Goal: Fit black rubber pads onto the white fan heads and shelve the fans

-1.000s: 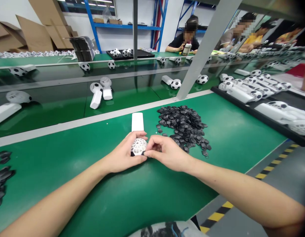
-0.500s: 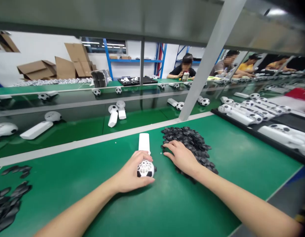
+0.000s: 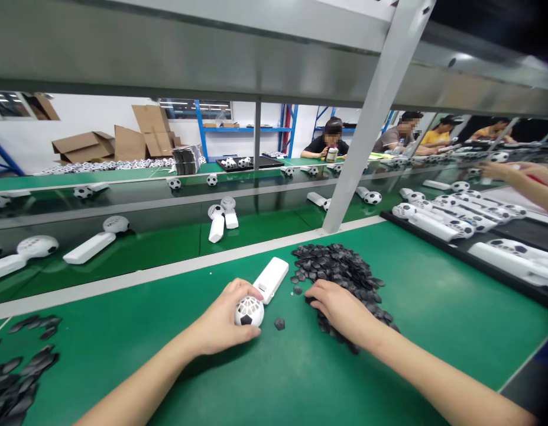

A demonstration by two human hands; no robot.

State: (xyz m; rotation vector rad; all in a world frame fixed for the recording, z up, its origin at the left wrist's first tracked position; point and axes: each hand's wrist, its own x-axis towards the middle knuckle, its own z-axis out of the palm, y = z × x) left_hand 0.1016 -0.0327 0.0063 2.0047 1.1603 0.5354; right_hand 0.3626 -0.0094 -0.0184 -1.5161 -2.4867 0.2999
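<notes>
My left hand [image 3: 220,319] is wrapped round the ball-shaped head of a white handheld fan [image 3: 274,279], whose flat handle points away to the upper right on the green bench. The head has a round grille and black patches. A single black pentagon piece [image 3: 279,323] lies just right of the head. My right hand [image 3: 338,307] is at the near left side of a pile of black pieces [image 3: 340,263], its fingers pinched together on a dark piece at their tips. Another loose piece [image 3: 297,290] lies between the fan and the right hand.
More black pieces [image 3: 16,378] lie at the left. A black tray [image 3: 469,251] of white fans stands at the right, below a co-worker's hands [image 3: 517,174]. Beyond the bench edge, a belt [image 3: 176,251] carries fans. A slanted metal post [image 3: 366,118] rises behind the pile.
The fan has turned, its handle now pointing to the upper right. My right hand has closed its fingers and moved slightly nearer. A co-worker's hands have appeared at the right.
</notes>
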